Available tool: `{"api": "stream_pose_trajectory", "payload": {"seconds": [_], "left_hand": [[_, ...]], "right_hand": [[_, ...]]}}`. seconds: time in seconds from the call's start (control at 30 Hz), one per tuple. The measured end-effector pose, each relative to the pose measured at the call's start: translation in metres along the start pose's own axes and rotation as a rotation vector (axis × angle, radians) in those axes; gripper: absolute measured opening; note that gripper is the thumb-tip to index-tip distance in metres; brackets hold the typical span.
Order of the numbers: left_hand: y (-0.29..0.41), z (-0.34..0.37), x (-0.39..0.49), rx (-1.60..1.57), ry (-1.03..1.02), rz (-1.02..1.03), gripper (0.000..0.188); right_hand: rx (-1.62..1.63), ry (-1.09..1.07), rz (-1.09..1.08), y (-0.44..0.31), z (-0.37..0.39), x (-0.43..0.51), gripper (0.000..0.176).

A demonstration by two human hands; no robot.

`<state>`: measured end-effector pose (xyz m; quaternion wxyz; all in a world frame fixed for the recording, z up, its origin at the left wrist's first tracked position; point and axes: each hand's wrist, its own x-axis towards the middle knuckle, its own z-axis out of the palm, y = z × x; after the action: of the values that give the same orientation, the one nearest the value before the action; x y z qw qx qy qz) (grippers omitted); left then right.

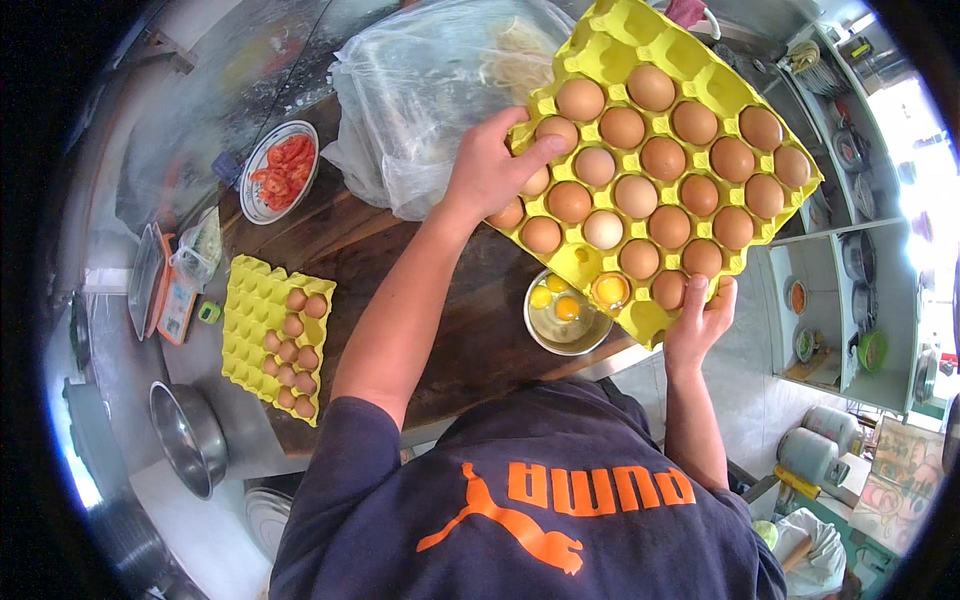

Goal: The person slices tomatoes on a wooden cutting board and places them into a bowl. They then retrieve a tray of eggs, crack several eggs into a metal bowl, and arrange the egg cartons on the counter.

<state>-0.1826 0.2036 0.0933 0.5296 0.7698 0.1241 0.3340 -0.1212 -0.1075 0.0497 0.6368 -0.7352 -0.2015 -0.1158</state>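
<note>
Both hands grip a yellow egg tray (641, 319) filled with many brown eggs (664, 158). My left hand (495, 161) holds its left side, thumb resting over an egg near the edge. At the near right corner, my right hand (697, 322) pinches the rim. One egg near that corner is cracked open, its yolk (611, 289) showing in the shell. Partly hidden under the tray's near edge is a metal bowl (559, 341) with several raw yolks in clear egg white. How far the tray is above the table is hard to tell.
On the wooden table (405, 360) are a second yellow tray (251, 322) with several eggs and a bowl of cut tomatoes (281, 172). A plastic-covered heap (435, 105) lies at the back. A scale (176, 304) and steel basin (187, 439) stand left; shelves (832, 236) stand right.
</note>
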Motion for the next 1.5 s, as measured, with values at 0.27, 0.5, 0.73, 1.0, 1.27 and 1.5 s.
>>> {"api": "stream_pose_trajectory", "payload": {"seconds": [0.27, 0.5, 0.73, 1.0, 1.27, 1.5], "left_hand": [[-0.006, -0.002, 0.001, 0.043, 0.011, 0.062, 0.054], [-0.007, 0.000, 0.000, 0.013, 0.027, 0.059, 0.055], [-0.012, 0.000, 0.001, 0.030, 0.041, 0.091, 0.055], [-0.016, 0.001, 0.001, 0.027, 0.043, 0.090, 0.054], [-0.016, 0.002, 0.001, 0.030, 0.039, 0.076, 0.054], [0.003, 0.002, 0.000, 0.136, 0.014, -0.043, 0.062]], "right_hand": [[-0.001, -0.011, -0.004, 0.001, -0.001, -0.001, 0.023], [-0.022, 0.000, -0.032, 0.002, 0.001, 0.001, 0.024], [-0.016, -0.002, -0.036, 0.005, 0.002, 0.000, 0.025], [-0.056, -0.013, -0.058, 0.005, 0.001, 0.000, 0.027], [-0.027, 0.005, -0.047, 0.006, 0.004, 0.001, 0.026], [0.006, -0.037, 0.086, 0.004, 0.001, 0.008, 0.022]]}}
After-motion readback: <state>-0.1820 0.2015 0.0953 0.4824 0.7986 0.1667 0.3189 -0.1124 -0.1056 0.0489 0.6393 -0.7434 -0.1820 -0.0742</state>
